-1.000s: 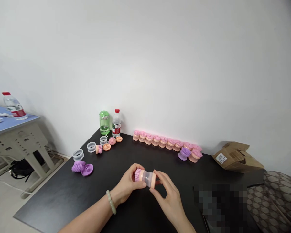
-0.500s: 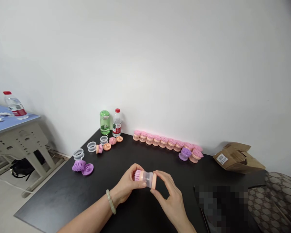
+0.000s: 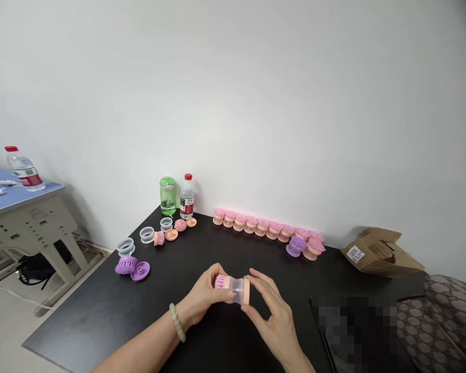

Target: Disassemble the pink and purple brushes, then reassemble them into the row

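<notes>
Lying sideways above the black table (image 3: 112,326) is a scrub brush (image 3: 237,290) with pink bristles, a clear waisted body and a peach end cap. My left hand (image 3: 205,295) is closed round its bristle end and body, thumb along the near side. My right hand (image 3: 274,313) has thumb and fingertips at the rim of the peach cap (image 3: 247,290), with one finger raised off it. Bristle heads, clear rings and caps lie to the left, among them a purple bristle head (image 3: 126,265), a purple cap (image 3: 140,271) and a clear ring (image 3: 125,247).
A row of pink brushes (image 3: 262,227) stands along the wall, with a purple brush (image 3: 296,246) in front of its right end. A green bottle (image 3: 168,196) and a water bottle (image 3: 187,197) occupy the back corner. A brown paper bag (image 3: 380,254) lies at right.
The fingers of my right hand have shifted round the cap, and one finger has lifted a little. The brush in my left hand has moved only slightly.
</notes>
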Motion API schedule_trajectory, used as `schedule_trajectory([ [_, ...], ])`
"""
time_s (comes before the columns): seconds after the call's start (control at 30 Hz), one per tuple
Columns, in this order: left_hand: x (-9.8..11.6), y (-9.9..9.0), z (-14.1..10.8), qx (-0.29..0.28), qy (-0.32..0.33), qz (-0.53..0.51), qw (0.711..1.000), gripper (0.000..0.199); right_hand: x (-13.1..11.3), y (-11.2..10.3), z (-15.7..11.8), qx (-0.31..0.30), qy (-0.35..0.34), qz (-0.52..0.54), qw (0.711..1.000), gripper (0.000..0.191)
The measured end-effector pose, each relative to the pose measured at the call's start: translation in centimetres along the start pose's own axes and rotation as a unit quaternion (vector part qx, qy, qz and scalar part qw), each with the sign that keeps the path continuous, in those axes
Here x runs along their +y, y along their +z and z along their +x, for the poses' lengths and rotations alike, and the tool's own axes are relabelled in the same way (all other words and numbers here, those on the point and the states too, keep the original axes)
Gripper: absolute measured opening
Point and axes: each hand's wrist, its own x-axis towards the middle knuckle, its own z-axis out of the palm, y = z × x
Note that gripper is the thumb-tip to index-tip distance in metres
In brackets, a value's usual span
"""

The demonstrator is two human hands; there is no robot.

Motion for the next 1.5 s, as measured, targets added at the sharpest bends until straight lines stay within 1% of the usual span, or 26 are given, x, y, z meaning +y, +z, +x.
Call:
schedule_trajectory([
  [0.37, -0.3, -0.3, 0.2, -0.016, 0.007, 0.035, 0.999, 0.048, -0.5, 0.0, 0.4, -0.013, -0.010, 0.038, 0.999, 0.043],
  [0.57, 0.0, -0.1, 0.2, -0.015, -0.007, 0.046, 0.999, 0.053, -0.4, 0.1, 0.2, -0.021, -0.015, 0.054, 0.998, 0.045],
  [0.7, -0.3, -0.1, 0.2, -0.004, -0.021, 0.042, 0.999, 0.058, -0.5, 0.0, 0.2, -0.035, -0.023, 0.062, 0.997, 0.047],
  [0.83, -0.5, -0.2, 0.3, -0.011, -0.034, 0.024, 0.999, 0.059, -0.6, 0.0, 0.3, -0.034, -0.030, 0.059, 0.997, 0.043],
  [0.93, -0.4, -0.1, 0.2, -0.007, -0.036, 0.022, 0.999, 0.057, -0.7, 0.0, 0.3, -0.018, -0.032, 0.046, 0.998, 0.040],
  [1.03, -0.2, 0.0, 0.0, -0.024, -0.030, 0.021, 0.999, 0.055, -1.0, 0.0, 0.4, -0.006, -0.010, 0.048, 0.999, 0.030],
  [1.1, -0.1, 0.1, -0.1, -0.038, -0.024, 0.018, 0.999, 0.053, -1.2, 0.0, 0.5, -0.016, 0.017, 0.058, 0.998, 0.028],
  [1.23, -0.2, 0.0, -0.2, -0.046, -0.015, 0.020, 0.999, 0.053, -1.0, 0.2, 0.4, -0.045, 0.079, 0.039, 0.995, 0.041],
  [1.33, -0.2, 0.0, -0.1, -0.040, -0.004, 0.009, 0.999, 0.053, -0.3, 0.5, -0.1, -0.061, 0.104, 0.027, 0.992, 0.049],
  [1.43, -0.3, 0.0, 0.0, -0.021, -0.001, -0.021, 1.000, 0.051, 0.3, 0.7, -0.6, -0.046, 0.094, 0.044, 0.994, 0.051],
  [1.5, -0.4, 0.0, 0.1, -0.006, -0.002, -0.032, 0.999, 0.050, 0.5, 0.7, -0.7, -0.036, 0.075, 0.053, 0.995, 0.058],
])
